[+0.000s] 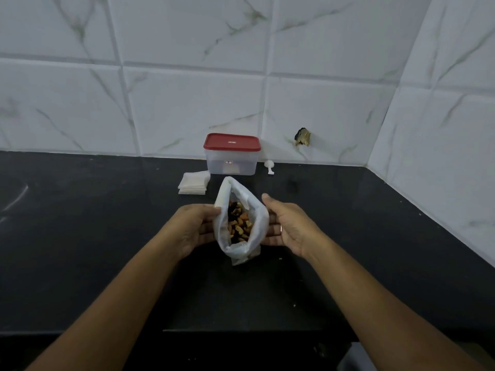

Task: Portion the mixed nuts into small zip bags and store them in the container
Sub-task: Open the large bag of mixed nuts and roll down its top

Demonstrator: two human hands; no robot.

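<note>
Bag: I see the bag (258,223) standing on the counter (107,236), between the two hands, with its mouth spread wide and the rim rolled down.
Nuts: the nuts (239,223) sit low inside the bag, in plain view through the mouth. I judge the rolled rim is there to keep the mouth from folding shut.
Left hand: the left hand (192,226) holds the bag's left wall, thumb over the rolled rim and fingers against the side. That steadies the bag.
Right hand: the right hand (290,226) is open. Its straight fingers lie flat against the bag's right wall and the thumb is lifted clear. I read this as propping the bag, not gripping it.
Zip bags: the zip bags (193,183) lie in a flat stack just behind the bag, to its left. None looks filled yet.
Container: the container (231,163) stands against the wall with its red lid (231,142) on. It is just beside the stack and looks empty.
Scoop: a small white scoop (269,167) lies right of the container, in nobody's hand.
Stage: I'd call this setting up, as no portion has been made.
</note>
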